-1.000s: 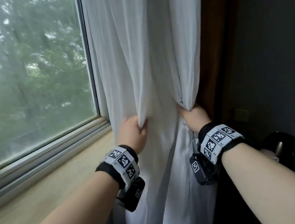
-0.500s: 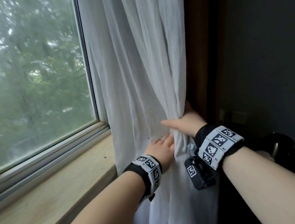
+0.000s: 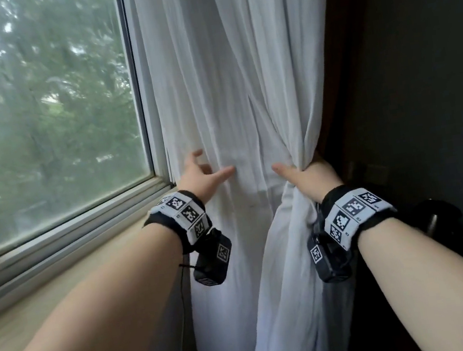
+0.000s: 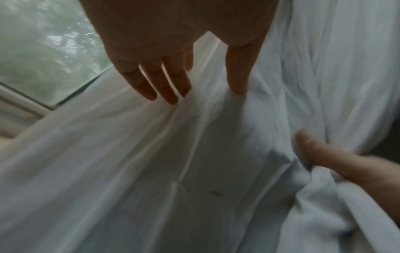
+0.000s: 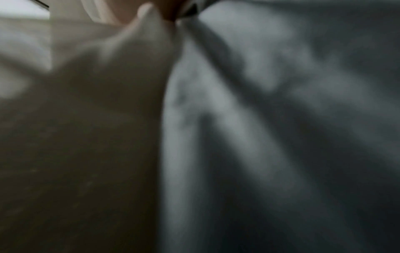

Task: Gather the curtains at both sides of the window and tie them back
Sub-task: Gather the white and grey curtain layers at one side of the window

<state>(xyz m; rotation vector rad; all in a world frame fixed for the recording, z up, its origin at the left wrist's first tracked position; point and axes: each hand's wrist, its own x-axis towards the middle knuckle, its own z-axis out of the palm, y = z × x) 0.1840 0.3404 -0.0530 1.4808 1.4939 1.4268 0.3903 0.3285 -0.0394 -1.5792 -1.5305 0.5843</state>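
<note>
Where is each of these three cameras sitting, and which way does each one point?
Head: worn on the head, facing forward and down at the white curtain by the window; both forearms show, left hand spread, right hand gripping gathered folds.
Left wrist: looks along the left hand at the curtain.
Right wrist: pressed against blurred curtain.
Shared: the curtain.

Daylit window [image 3: 43,112], dark wall [image 3: 424,74]

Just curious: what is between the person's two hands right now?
Only a loose, ungathered stretch of the white curtain lies between the left hand and right hand, plain in the head view.
</note>
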